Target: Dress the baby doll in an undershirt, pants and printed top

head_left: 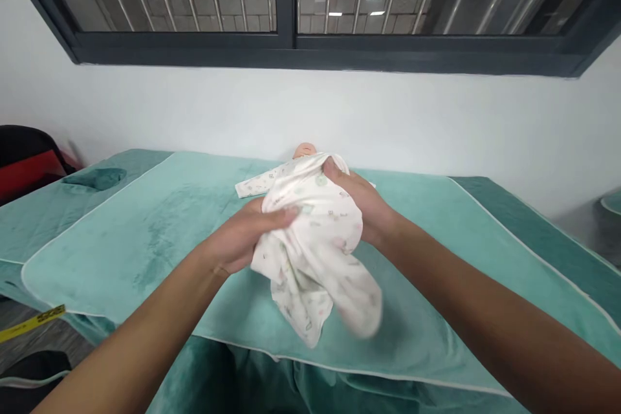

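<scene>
A white baby romper (315, 233) with a small pastel print is bunched up between my two hands, over the middle of the light green cloth. The left side of the fabric is in my left hand (247, 233), its thumb lying on top. My right hand (359, 197) grips the upper right part, thumb pressed on the cloth. One sleeve (255, 185) stretches flat to the left. A blurred, rounded leg end hangs at the lower right. Just behind the romper a doll's head (305, 150) shows; any body below it is hidden by the fabric.
The light green cloth (121, 233) lies over a darker green cover (514, 207). A white wall and a dark-framed barred window (286, 45) stand behind. A black and red bag (29, 165) is at the left, with a yellow strap (33, 322) below it.
</scene>
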`<state>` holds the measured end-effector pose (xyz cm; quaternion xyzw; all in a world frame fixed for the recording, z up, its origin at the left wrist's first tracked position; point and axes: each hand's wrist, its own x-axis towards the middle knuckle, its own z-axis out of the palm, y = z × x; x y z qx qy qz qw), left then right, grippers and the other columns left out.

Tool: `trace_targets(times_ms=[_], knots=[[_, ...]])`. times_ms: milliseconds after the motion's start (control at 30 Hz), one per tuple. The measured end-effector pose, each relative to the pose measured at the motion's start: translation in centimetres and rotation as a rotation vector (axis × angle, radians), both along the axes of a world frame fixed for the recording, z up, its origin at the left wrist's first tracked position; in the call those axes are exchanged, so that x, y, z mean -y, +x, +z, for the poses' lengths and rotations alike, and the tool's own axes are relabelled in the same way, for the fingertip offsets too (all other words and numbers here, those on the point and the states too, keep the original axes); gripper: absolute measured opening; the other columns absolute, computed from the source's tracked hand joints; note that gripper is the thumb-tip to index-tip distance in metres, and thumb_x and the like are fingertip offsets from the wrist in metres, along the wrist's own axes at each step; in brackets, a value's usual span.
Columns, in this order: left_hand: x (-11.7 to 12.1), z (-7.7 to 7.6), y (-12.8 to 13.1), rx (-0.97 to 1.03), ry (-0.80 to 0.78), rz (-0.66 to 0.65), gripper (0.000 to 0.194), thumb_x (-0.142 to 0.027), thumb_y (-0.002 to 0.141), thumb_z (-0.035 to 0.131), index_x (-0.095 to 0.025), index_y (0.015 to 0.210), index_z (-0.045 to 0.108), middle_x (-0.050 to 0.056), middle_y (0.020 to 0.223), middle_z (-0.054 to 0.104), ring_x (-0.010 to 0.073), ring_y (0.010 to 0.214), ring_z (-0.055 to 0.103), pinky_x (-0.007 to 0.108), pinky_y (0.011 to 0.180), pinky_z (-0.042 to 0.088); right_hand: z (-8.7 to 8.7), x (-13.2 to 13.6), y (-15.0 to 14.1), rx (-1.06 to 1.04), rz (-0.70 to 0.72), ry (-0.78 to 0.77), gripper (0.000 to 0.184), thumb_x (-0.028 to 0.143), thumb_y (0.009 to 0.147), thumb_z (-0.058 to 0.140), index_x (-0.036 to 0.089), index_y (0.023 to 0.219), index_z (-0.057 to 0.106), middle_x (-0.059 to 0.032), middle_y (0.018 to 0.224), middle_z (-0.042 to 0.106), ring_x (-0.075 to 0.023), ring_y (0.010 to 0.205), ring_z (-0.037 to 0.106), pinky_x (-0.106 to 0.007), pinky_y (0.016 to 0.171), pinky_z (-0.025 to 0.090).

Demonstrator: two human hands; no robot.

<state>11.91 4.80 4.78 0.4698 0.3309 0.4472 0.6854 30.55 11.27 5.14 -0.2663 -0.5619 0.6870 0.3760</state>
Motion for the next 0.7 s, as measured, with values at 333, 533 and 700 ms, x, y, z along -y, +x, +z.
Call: trace_targets(times_ms=[333,533,700], knots=[[0.6,-0.5,1.7,0.117,-0.119,0.156,0.057,-0.051,0.084,0.064,-0.015,0.127,0.059,0.013,0.09,0.074,0.0284,0.082,0.071,0.037,0.073,0.057,-1.5,1.5,-0.5,0.142,0.745,-0.053,0.052,0.032,0.072,0.082,0.015,0.118,0.064,-0.0101,0.112,0.067,-0.0208,0.102,0.065,-0.033,0.088,0.055],[0.4,-1.0,0.0,0.017,-0.135,0.007,0.057,-0.051,0.076,0.072,-0.011,0.116,0.067,0.015,0.094,0.074,0.0237,0.074,0.071,0.029,0.062,0.054,-1.2,1.0,0.7,-0.033,0.277,0.034,0.055,0.054,0.081,0.071,0.018,0.122,0.06,-0.0097,0.107,0.068,-0.0225,0.104,0.064,-0.035,0.089,0.054],[0.7,-1.4,-1.1,-0.043,-0.088,-0.158,0.057,-0.028,0.065,0.084,-0.013,0.117,0.068,0.016,0.103,0.074,0.0306,0.09,0.071,0.036,0.075,0.057,-0.8,0.5,1.2,0.039,0.095,0.143,0.065,0.074,0.079,0.058,0.021,0.118,0.06,-0.0075,0.097,0.068,-0.0232,0.1,0.064,-0.036,0.084,0.055]])
